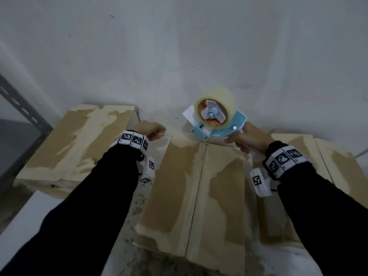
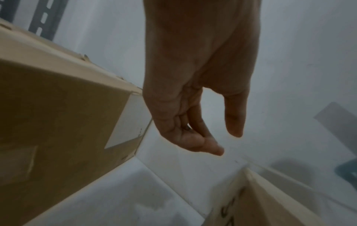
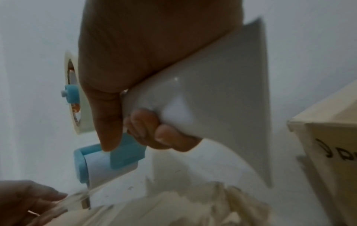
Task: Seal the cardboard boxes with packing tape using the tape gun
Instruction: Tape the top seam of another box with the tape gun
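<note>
My right hand (image 1: 247, 138) grips the white handle (image 3: 222, 91) of a blue tape gun (image 1: 215, 124) carrying a clear tape roll (image 1: 217, 108). The gun's roller (image 3: 96, 166) is at the far edge of the middle cardboard box (image 1: 179, 196), over its centre seam. My left hand (image 1: 151, 130) hovers at that box's far left corner. Its fingers are loosely curved and the thumb stands apart (image 2: 226, 142). In the right wrist view a clear tape strip (image 3: 77, 197) runs from the roller toward my left fingers (image 3: 29, 198). Whether they touch it is unclear.
A second box (image 1: 75, 142) stands to the left and a third (image 1: 318, 156) to the right, all with torn, patchy tops. They sit on a white surface (image 1: 29, 220) against a white wall (image 1: 179, 46). A grey metal shelf upright (image 1: 23, 108) rises at the far left.
</note>
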